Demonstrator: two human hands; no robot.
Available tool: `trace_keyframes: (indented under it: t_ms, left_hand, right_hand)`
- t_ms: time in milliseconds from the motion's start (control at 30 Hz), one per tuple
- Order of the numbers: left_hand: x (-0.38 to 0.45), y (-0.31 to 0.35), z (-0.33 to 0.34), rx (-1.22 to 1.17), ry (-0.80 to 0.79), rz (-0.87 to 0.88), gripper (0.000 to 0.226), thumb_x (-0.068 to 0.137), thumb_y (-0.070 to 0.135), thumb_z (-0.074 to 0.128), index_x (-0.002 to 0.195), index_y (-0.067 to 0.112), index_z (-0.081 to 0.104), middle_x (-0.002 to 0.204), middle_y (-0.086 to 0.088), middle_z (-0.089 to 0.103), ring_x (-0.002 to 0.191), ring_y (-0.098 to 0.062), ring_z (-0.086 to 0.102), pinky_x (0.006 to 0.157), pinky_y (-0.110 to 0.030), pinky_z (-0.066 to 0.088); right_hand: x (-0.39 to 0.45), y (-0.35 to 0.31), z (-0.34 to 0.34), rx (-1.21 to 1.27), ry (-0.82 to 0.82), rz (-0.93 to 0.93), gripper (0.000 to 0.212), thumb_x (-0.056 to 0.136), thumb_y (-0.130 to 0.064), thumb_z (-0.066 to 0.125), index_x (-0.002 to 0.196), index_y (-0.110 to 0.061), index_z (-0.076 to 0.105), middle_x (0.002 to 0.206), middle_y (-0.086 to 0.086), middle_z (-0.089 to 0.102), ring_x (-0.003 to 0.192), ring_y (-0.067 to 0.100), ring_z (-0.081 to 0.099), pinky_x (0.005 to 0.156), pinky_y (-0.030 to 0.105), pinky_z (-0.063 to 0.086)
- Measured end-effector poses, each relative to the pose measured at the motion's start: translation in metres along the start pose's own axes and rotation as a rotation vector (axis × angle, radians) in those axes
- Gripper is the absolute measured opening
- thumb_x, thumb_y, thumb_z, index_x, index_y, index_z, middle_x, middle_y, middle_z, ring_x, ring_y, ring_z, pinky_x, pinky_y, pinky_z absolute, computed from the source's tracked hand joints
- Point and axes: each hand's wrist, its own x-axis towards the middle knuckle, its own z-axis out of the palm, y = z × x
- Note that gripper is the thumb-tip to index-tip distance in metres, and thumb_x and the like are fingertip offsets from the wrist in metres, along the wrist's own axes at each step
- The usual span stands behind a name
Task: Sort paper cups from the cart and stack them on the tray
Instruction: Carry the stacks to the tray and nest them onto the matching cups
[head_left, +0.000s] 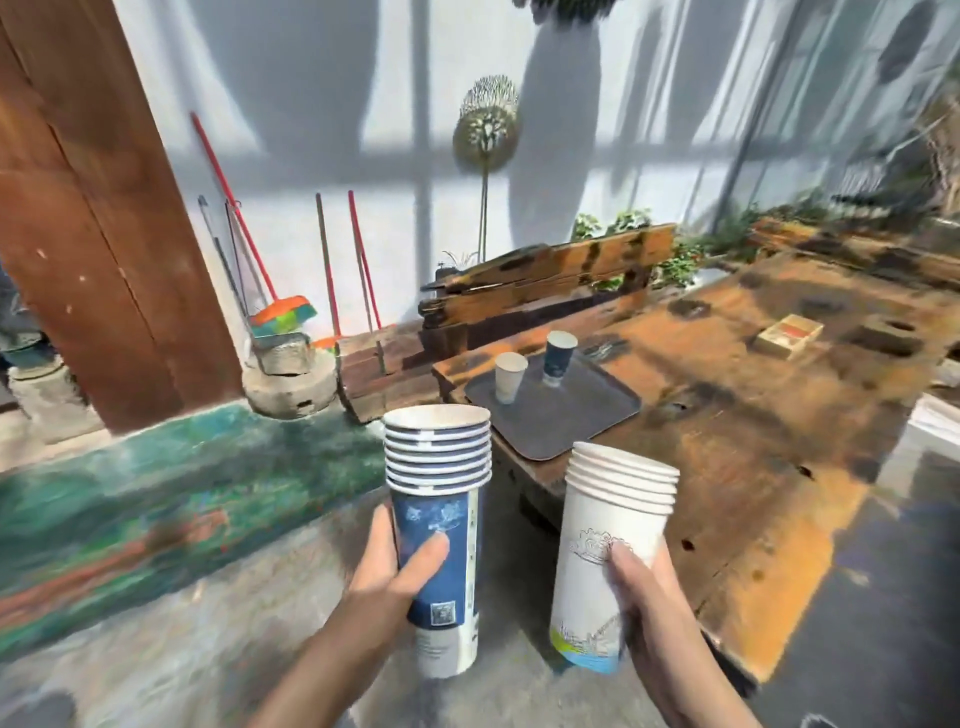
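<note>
Now you carry two sorted stacks toward the tray.
Your left hand grips the blue stack, your right hand the white stack; each colour is kept apart to match the blue cup and white cup near the tray's far edge.

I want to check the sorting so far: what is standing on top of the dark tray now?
On the dark tray stand two upright single cups, apart: a white cup and a blue cup. Their insides are not visible. The tray surface under them is covered.
</note>
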Motion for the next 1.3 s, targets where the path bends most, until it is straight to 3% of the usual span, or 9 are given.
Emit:
trace_keyframes:
  t_ms: [133, 267, 433, 700, 767, 867, 967, 1200, 1300]
  left_hand:
    - [0.039, -0.003, 0.03, -0.013, 0.023, -0.034, 0.048, 0.061, 0.047, 0.074, 0.106, 0.048, 0.058, 0.115, 0.015, 0.071, 0.109, -0.013, 0.066, 0.092, -0.042, 0.051]
    - [0.077, -0.009, 0.041, -0.03, 0.016, -0.041, 0.059, 0.06, 0.045, 0.075, 0.116, 0.043, 0.055, 0.117, 0.015, 0.07, 0.107, -0.009, 0.066, 0.082, -0.028, 0.054]
    - [0.141, -0.018, 0.037, 0.014, 0.019, -0.012, 0.08, 0.057, 0.042, 0.08, 0.129, 0.036, 0.046, 0.118, 0.022, 0.067, 0.109, -0.001, 0.063, 0.074, -0.014, 0.054]
    - [0.262, -0.025, 0.021, 0.053, -0.034, -0.069, 0.069, 0.057, 0.037, 0.084, 0.117, 0.036, 0.051, 0.111, 0.021, 0.07, 0.099, 0.003, 0.065, 0.071, -0.01, 0.052]
    - [0.288, -0.029, 0.021, 0.062, -0.04, -0.084, 0.065, 0.059, 0.031, 0.086, 0.114, 0.036, 0.051, 0.107, 0.02, 0.07, 0.096, 0.005, 0.066, 0.069, -0.009, 0.052]
    - [0.329, -0.038, 0.026, 0.105, -0.044, -0.101, 0.072, 0.06, 0.02, 0.087, 0.119, 0.034, 0.049, 0.111, 0.019, 0.069, 0.098, 0.004, 0.065, 0.07, -0.009, 0.052]
    - [0.366, -0.05, 0.038, 0.15, -0.038, -0.107, 0.085, 0.053, 0.019, 0.086, 0.128, 0.022, 0.047, 0.12, 0.005, 0.066, 0.103, -0.002, 0.065, 0.075, -0.012, 0.052]
    - [0.447, -0.096, 0.084, 0.231, 0.05, -0.152, 0.097, 0.043, 0.032, 0.086, 0.13, 0.018, 0.045, 0.123, -0.003, 0.065, 0.112, -0.015, 0.062, 0.097, -0.034, 0.048]
    - [0.476, -0.124, 0.103, 0.257, 0.109, -0.195, 0.088, 0.047, 0.028, 0.088, 0.124, 0.025, 0.047, 0.118, 0.005, 0.066, 0.105, -0.002, 0.063, 0.086, -0.018, 0.049]
  right_hand:
    - [0.036, -0.007, -0.032, 0.019, 0.023, -0.003, 0.058, 0.064, -0.049, 0.078, 0.118, -0.044, 0.058, 0.123, -0.005, 0.068, 0.113, 0.014, 0.064, 0.084, 0.028, 0.053]
    - [0.074, -0.007, -0.048, 0.012, 0.07, -0.018, 0.052, 0.072, -0.036, 0.069, 0.121, -0.041, 0.053, 0.123, -0.006, 0.068, 0.116, 0.016, 0.062, 0.098, 0.04, 0.045]
    - [0.129, -0.004, -0.059, -0.009, 0.096, 0.004, 0.071, 0.057, -0.051, 0.081, 0.122, -0.042, 0.054, 0.124, -0.003, 0.067, 0.118, 0.022, 0.06, 0.099, 0.049, 0.045]
    - [0.233, 0.001, -0.067, -0.036, 0.185, -0.044, 0.058, 0.072, -0.033, 0.073, 0.126, -0.033, 0.052, 0.12, -0.006, 0.069, 0.107, 0.012, 0.066, 0.071, 0.021, 0.055]
    - [0.254, 0.002, -0.07, -0.028, 0.22, -0.057, 0.052, 0.076, -0.024, 0.067, 0.126, -0.029, 0.051, 0.121, -0.004, 0.069, 0.106, 0.011, 0.066, 0.072, 0.021, 0.055]
    - [0.289, 0.003, -0.078, -0.067, 0.272, -0.083, 0.062, 0.074, -0.02, 0.072, 0.13, -0.024, 0.048, 0.127, -0.001, 0.065, 0.114, 0.013, 0.06, 0.087, 0.029, 0.049]
    - [0.325, 0.005, -0.092, -0.116, 0.278, -0.104, 0.066, 0.071, -0.02, 0.074, 0.132, -0.025, 0.047, 0.127, -0.006, 0.064, 0.116, 0.01, 0.059, 0.092, 0.032, 0.043]
    - [0.43, 0.014, -0.144, -0.207, 0.256, -0.052, 0.067, 0.065, -0.023, 0.083, 0.121, -0.039, 0.05, 0.117, -0.017, 0.067, 0.108, 0.0, 0.062, 0.085, 0.023, 0.047]
    - [0.479, 0.017, -0.166, -0.261, 0.217, -0.028, 0.078, 0.058, -0.036, 0.086, 0.125, -0.038, 0.046, 0.119, -0.017, 0.065, 0.107, -0.003, 0.061, 0.083, 0.018, 0.049]
